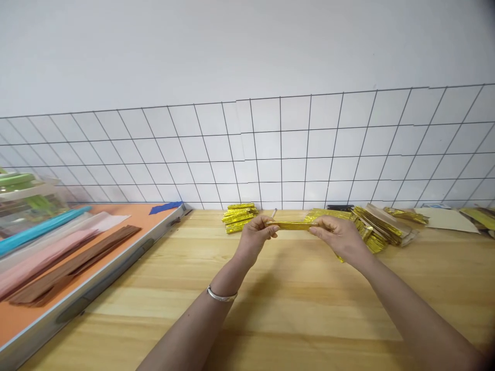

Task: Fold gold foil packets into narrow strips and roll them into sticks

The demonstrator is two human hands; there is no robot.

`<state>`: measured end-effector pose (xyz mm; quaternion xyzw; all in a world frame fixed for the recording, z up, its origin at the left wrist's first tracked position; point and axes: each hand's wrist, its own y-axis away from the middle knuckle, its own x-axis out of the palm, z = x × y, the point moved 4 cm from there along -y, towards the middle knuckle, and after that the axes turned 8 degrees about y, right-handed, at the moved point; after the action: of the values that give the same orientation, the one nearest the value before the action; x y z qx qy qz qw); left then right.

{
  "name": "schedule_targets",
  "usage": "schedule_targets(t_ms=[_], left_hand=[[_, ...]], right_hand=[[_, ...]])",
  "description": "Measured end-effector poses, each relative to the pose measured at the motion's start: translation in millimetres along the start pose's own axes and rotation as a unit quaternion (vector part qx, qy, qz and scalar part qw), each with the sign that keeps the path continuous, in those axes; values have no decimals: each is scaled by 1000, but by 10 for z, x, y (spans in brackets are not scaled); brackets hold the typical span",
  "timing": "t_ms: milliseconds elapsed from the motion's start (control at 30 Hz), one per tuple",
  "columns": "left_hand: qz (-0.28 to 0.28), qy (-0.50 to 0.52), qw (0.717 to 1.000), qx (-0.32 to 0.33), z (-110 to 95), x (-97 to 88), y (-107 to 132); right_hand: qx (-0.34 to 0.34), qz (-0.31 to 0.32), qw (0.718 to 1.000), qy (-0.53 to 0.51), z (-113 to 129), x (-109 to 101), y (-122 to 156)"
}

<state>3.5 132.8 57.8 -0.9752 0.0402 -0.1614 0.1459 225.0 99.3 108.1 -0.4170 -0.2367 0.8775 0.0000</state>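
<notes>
A narrow strip of folded gold foil paper (291,225) is held level above the wooden table (301,304) between my two hands. My left hand (255,237) pinches its left end with fingers closed; a silver bangle sits on that wrist. My right hand (340,238) grips the right end, fingers closed round it. A small stack of finished gold folded strips (240,215) lies just behind my left hand. A larger heap of gold foil sheets (377,224) lies behind and right of my right hand.
An orange board (23,314) with a metal edge lies at the left, carrying brown sticks (73,265), pink sticks, a teal tube and a clear box. A white wall with a wire grid (294,154) backs the table. Tan paper (444,219) lies at far right.
</notes>
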Motion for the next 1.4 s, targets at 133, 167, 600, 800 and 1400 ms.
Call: schedule_targets(t_ms=[133, 167, 600, 800, 1400], left_hand=[[18, 5, 999, 28, -176, -26, 3], [27, 7, 999, 38, -221, -22, 9], [73, -6, 987, 144, -463, 9, 48], [129, -194, 943, 239, -471, 145, 138], [204, -302, 915, 173, -535, 246, 206]], right_hand=[[-7, -1, 999, 39, 24, 6, 2], [-6, -4, 999, 49, 32, 2, 3], [-221, -116, 944, 217, 93, -62, 30], [-169, -107, 891, 408, 293, -21, 53], [-157, 31, 935, 317, 451, 208, 125]])
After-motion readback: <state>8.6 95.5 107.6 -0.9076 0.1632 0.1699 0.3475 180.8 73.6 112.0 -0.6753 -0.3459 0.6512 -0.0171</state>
